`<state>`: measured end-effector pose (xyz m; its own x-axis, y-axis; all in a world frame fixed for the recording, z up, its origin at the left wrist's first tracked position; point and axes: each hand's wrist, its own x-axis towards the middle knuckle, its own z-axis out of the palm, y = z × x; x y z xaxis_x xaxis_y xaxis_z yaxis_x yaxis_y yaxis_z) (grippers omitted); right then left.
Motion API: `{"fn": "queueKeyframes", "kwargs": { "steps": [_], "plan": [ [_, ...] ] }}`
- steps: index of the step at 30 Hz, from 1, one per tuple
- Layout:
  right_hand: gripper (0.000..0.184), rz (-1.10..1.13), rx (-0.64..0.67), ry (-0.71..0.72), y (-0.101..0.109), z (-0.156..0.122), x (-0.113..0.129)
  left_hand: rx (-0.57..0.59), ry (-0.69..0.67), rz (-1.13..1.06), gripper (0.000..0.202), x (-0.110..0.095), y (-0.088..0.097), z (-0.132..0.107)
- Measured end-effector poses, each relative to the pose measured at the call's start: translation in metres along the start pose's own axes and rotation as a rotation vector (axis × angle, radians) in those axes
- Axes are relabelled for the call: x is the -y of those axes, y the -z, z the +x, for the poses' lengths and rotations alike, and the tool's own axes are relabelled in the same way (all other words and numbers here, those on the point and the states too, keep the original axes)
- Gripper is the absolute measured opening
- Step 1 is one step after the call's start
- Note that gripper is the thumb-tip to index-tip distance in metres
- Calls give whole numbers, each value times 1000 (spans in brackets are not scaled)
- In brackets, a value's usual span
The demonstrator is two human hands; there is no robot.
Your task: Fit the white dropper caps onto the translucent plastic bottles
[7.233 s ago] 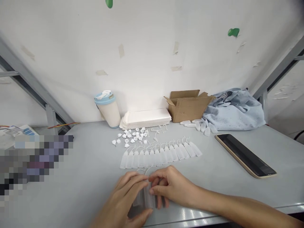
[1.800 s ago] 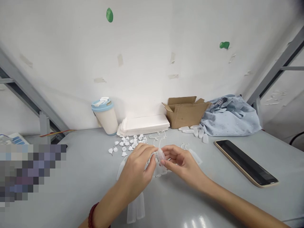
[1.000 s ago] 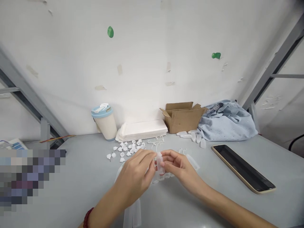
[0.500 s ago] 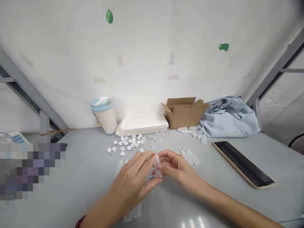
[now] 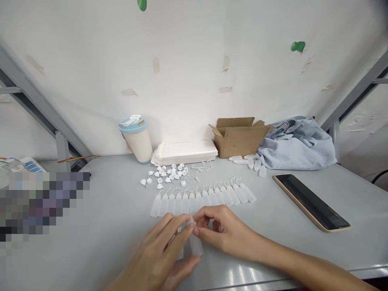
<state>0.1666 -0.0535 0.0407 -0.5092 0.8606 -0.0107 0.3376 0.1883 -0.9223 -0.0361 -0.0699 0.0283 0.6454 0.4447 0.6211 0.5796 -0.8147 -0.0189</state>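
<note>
Head view: white wall [image 5: 188, 101] backs a grey table [image 5: 103, 210] holding bottles [image 5: 205, 198].

**No lettering to be read**

Not a word, number or brand comes through here! Over at far left, blue bars [image 5: 34, 165] on a white item [image 5: 44, 168], no letters legible in them. On to the cup [image 5: 140, 144]: a tan patch [image 5: 141, 122] on its lid [image 5: 132, 127], too small to tell. And the phone [image 5: 311, 201], its screen [image 5: 315, 204] dark, shows no readable text.
</note>
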Motion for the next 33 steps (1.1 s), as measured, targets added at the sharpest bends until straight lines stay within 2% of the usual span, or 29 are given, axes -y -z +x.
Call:
{"fn": "queueKeyframes", "kwargs": {
  "steps": [6, 11, 13, 23, 33],
  "plan": [
    [18, -45, 73, -14, -1, -1, -1, 86, 47, -141, 30, -3, 10, -1],
    [20, -109, 174, -42, -1, -2, -2, 270, 71, -192, 33, -5, 19, 6],
    [20, -127, 203, -44, -2, -2, -3, 310, 74, -184, 30, -6, 22, 9],
    [11, -184, 163, -37, -5, 1, -6, 480, 167, -184, 19, -5, 19, 17],
    [16, -232, 128, -17, -7, 2, -9, 487, 180, -228, 18, 2, 16, 20]
  ]
}}
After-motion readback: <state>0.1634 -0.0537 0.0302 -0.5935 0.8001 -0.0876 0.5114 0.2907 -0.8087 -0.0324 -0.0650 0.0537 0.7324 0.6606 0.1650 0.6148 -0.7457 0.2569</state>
